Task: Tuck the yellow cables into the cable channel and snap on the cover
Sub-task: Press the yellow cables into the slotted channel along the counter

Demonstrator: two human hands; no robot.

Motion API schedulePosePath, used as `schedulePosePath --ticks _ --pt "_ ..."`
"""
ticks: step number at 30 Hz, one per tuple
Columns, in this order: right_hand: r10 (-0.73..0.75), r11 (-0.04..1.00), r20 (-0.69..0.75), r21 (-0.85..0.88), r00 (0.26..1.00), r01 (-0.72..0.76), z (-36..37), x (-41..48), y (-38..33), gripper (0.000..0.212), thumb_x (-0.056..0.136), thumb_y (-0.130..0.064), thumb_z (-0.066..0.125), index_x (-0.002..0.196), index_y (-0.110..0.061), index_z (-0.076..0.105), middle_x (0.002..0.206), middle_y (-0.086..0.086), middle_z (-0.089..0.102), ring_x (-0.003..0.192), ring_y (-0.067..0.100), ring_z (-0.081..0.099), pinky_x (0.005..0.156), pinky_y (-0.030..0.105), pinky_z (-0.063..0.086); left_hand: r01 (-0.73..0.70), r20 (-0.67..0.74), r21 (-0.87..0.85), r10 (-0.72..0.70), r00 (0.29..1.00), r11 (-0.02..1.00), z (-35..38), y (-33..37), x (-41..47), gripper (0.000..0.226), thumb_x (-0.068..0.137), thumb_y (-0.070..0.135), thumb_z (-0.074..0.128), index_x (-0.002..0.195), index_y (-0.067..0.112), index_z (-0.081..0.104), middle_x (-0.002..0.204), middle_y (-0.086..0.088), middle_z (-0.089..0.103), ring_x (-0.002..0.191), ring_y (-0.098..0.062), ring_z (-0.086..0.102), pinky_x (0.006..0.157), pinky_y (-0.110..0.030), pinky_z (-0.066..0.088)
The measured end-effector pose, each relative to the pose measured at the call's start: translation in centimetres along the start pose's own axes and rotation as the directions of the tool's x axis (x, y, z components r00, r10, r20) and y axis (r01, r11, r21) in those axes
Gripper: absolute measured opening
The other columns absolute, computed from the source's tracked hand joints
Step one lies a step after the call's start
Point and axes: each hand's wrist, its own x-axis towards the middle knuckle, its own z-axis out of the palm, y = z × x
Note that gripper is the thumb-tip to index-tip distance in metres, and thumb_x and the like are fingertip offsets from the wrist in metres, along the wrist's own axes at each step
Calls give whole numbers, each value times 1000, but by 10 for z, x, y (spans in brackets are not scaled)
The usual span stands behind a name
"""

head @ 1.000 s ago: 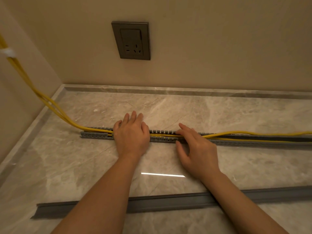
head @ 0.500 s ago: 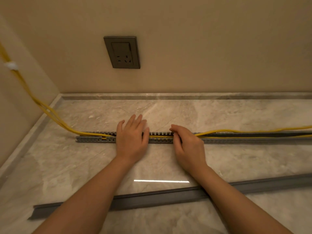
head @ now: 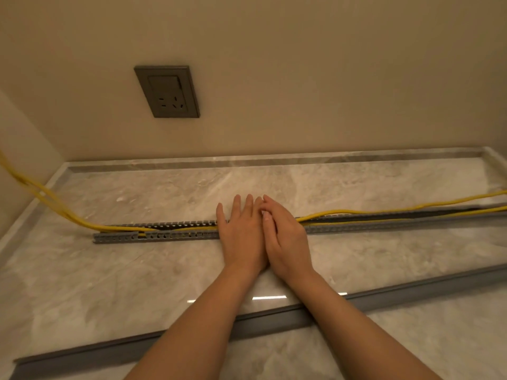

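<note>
Both the left hand (head: 241, 234) and right hand (head: 285, 237) press flat, fingers extended and gripping nothing, tucking thin yellow cables (head: 356, 213) into the slotted grey plastic channel (head: 170, 233); next, the stretch rising on the right likely needs pushing down before the long grey cover strip (head: 411, 294) goes on.

place: home interior, likely a finished room corner
floor: glossy grey marble-look tile (head: 137, 283) with matching skirting (head: 274, 160)
walls: plain beige painted wall (head: 301, 78)
fixture: dark grey wall socket (head: 166, 91) set low

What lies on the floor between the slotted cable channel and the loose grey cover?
In the head view, only bare marble floor separates channel from cover, crossed by both forearms.
</note>
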Motion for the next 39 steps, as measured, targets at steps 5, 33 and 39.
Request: schedulePosePath --ticks 5,33,39 --pt "43 997 -61 70 997 -39 -6 1 1 28 92 -15 44 109 -7 64 125 5 60 116 6 52 98 13 38 22 -26 -77 -24 999 997 0 2 1 49 97 39 22 144 26 26 152 3 28 142 -19 18 113 -45 8" --pt "57 863 138 -505 989 21 -109 15 44 20 88 -20 61 107 -18 70 129 3 58 117 22 52 95 39 32 75 -65 -182 -88 994 980 1 5 1 43 99 34 25 134 22 48 143 2 44 134 -18 36 110 -41 18" --pt "130 801 347 -588 929 108 -103 -5 51 48 91 -52 35 137 -38 39 149 -5 33 140 12 22 114 37 8 75 -65 -189 -88 994 979 1 5 1 43 99 33 26 133 22 49 143 1 45 133 -19 37 109 -41 19"
